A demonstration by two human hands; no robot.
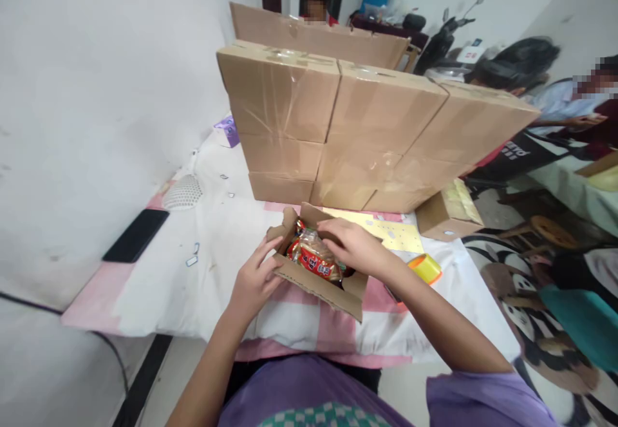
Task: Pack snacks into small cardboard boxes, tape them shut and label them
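A small open cardboard box [318, 290] lies in front of me with its flaps up. Inside it sits a snack packet [316, 261] with a red label and clear wrapping, among other shiny wrappers. My left hand [255, 279] is at the box's left side, its fingers gripping the edge. From the right, my right hand [355, 245] reaches over the box, fingers stretched out and apart above the packet. Whether its fingertips touch the packet or the inner wall, I cannot tell.
A wall of taped cartons [386, 118] stands behind the box. A black phone [136, 236] lies left, a yellow-orange container [425, 268] right, near yellow sheets [398, 235] and a smaller carton [449, 211]. A purple box [226, 131] is by the wall. Other people sit beyond.
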